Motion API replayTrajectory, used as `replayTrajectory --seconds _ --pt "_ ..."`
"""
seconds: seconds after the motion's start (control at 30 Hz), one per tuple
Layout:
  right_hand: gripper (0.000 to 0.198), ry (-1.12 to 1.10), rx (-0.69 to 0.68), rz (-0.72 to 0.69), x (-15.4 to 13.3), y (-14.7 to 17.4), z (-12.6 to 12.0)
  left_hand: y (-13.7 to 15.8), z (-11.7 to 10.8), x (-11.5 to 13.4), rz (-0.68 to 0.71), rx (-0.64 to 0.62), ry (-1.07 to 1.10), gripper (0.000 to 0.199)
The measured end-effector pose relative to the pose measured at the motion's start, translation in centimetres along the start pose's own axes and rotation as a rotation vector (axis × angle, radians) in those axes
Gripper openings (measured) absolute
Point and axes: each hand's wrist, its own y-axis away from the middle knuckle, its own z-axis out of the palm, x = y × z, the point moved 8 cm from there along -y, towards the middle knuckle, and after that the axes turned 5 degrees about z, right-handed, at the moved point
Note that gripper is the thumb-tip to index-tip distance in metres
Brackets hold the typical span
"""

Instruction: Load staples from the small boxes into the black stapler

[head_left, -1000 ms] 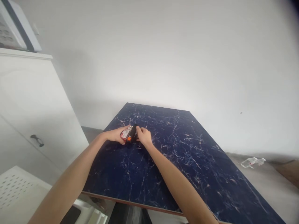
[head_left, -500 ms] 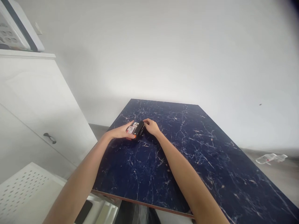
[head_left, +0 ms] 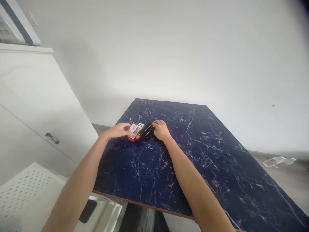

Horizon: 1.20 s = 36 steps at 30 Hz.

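Head feed: I see the red-and-white box (head_left: 134,130) and black case (head_left: 145,130) side by side, 10 o'clock from centre of the blue table (head_left: 178,161). Left hand (head_left: 118,130) at the box's 9 o'clock, thumb and fingers apart; can't tell if clamped. Right hand (head_left: 161,130) curled at the case's 2 o'clock; grip hidden, can't tell.

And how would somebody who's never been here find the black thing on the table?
Look for the big dark blue table with pale veins, by the white wall. On its left part, look between the left hand and the right hand. It's the long, shiny black thing there with an orange patch at its near end; the packaging beside it is red and white.
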Motion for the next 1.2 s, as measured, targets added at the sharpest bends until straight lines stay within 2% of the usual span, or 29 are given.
replayTrajectory --seconds 0.07,0.13,0.2,0.27,0.33,0.4,0.5,0.57,0.63,0.73,0.83,0.9,1.03,1.2 --pt "0.04 0.066 0.019 -0.049 -0.6 0.4 -0.4 -0.2 -0.6 -0.4 -0.018 0.114 0.122 0.047" --pt "0.039 0.09 0.036 -0.045 -0.8 0.6 -0.8 -0.4 -1.4 -1.4 -0.047 0.286 0.28 0.045" --pt "0.037 0.049 0.071 0.069 0.2 0.6 -1.3 -0.6 -2.1 -2.6 -0.069 0.447 0.415 0.041" --pt "0.034 -0.059 0.094 0.223 1.8 0.5 -1.6 -0.7 -2.3 -3.6 -0.094 0.529 0.476 0.044" --pt "0.03 -0.188 0.091 0.345 3.4 0.6 -1.5 -0.8 -2.1 -3.9 -0.115 0.533 0.495 0.052" --pt "0.028 -0.295 0.093 0.421 4.5 0.8 -1.4 -0.8 -1.8 -3.5 -0.105 0.501 0.552 0.052" --pt "0.025 -0.414 0.13 0.477 5.4 1.0 -1.5 -0.8 -0.9 -1.8 -0.016 0.403 0.754 0.045" --pt "0.024 -0.489 0.17 0.513 6.0 1.3 -1.7 -0.7 -0.3 -0.4 0.057 0.316 0.87 0.047" --pt "0.025 -0.562 0.224 0.588 7.0 1.6 -1.8 -0.6 0.1 0.5 0.093 0.264 0.902 0.049" --pt "0.033 -0.711 0.293 0.696 8.5 2.2 -1.6 -0.5 0.5 0.7 0.072 0.27 0.873 0.046" --pt "0.039 -0.884 0.315 0.672 8.6 2.1 -1.3 -0.8 0.9 0.8 0.059 0.297 0.822 0.043" --pt "0.04 -0.947 0.276 0.61 8.0 1.8 -1.0 -1.1 1.1 0.9 0.064 0.321 0.77 0.041" --pt "0.038 -0.935 0.166 0.541 6.6 1.2 -0.5 -1.4 1.3 1.0 0.089 0.359 0.618 0.041" --pt "0.037 -1.021 0.162 0.454 5.3 -0.3 -2.0 -1.5 1.1 1.8 0.207 0.398 0.399 0.043"
